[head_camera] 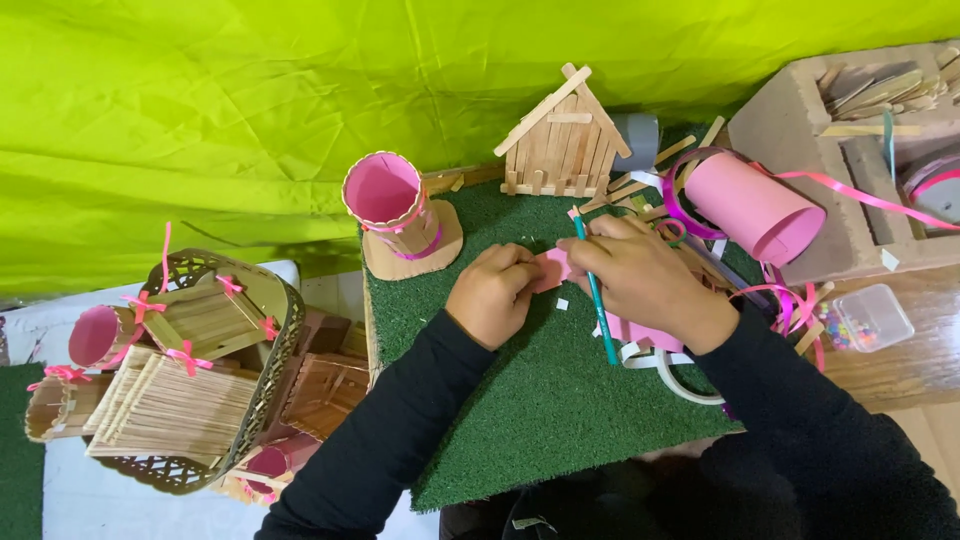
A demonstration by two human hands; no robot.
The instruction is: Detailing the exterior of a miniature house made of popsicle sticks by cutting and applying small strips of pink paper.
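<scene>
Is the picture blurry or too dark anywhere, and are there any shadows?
Head view: bright, even light, mostly sharp; the little stick house and pink tube holder look crisp. The left hand and right hand are slightly soft. Soft shadows fall under the folds of the yellow-green cloth and beside the basket. No strong glare. The black sleeves lose detail in darkness.

Green turf mat (540, 400), pink paper piece (551, 268), teal pencil (598, 300), lime-green backdrop (200, 110), black sleeves (400, 430)
</scene>
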